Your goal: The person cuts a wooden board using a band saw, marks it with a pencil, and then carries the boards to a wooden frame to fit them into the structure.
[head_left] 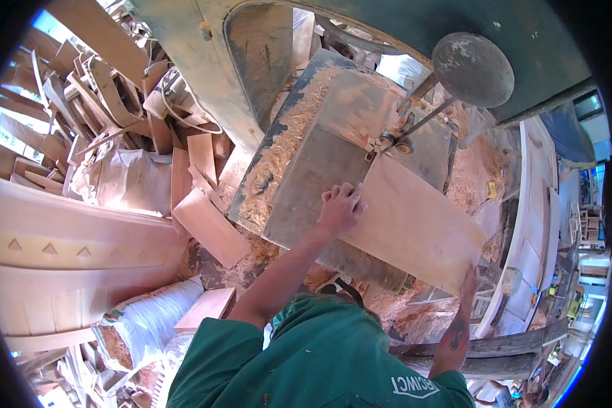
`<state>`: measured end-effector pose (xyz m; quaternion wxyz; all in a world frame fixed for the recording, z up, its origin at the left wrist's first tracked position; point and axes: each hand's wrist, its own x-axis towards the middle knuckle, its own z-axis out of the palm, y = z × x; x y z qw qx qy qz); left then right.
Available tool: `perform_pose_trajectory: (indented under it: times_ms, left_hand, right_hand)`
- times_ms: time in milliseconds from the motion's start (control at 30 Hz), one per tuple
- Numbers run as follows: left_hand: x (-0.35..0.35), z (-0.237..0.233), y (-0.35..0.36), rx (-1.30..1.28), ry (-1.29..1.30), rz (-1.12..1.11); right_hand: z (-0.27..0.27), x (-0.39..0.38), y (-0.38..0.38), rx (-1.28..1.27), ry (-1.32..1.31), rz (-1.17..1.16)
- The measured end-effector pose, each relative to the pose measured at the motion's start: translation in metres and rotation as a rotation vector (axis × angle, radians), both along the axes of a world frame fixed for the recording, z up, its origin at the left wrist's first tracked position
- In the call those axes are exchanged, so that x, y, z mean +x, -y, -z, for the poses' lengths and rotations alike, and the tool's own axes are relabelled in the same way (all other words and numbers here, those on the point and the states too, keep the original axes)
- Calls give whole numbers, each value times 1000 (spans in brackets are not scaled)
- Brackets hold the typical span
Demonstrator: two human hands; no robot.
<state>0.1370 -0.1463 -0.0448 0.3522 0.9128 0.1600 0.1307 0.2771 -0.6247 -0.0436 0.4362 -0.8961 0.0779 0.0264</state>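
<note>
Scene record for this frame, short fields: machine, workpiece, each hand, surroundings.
machine: saw-like, dusty metal table
guide rollers: above table, beside board's far end
workpiece: wide flat board, overhanging table's near side
left hand: fingers bent, at board's left edge
right hand: at board's near right corner; grip unclear
debris: sawdust along table's left side
left background: piled wood offcuts

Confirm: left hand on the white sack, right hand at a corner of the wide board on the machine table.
Wrong about the left hand: the head view shows it at a long edge of the wide board. The right hand is at a corner of that board, on the machine table.
</note>
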Motion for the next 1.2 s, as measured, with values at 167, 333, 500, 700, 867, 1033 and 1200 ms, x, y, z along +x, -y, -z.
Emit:
perform_pose_trajectory:
  times_ms: [167,333,500,700,867,1033,1200]
  left_hand:
    - [1,0,1,-2,20,-16]
    - [3,3,3,24,30,-29]
    - [2,2,2,14,20,-24]
    - [2,6,2,37,-14,-29]
    - [-32,13,6,53,16,-4]
    - [-106,1,-16,-241,-18,216]
    - [-123,-38,-30,-74,91,342]
  right_hand:
    - [14,7,13,61,-18,12]
    - [27,9,26,161,25,-20]
    - [5,-2,0,124,29,-12]
    - [6,-4,2,154,12,5]
    - [4,-34,13,44,-52,38]
    - [2,-68,67,-132,-124,-102]
    - [-72,-77,71,-180,-326,-154]
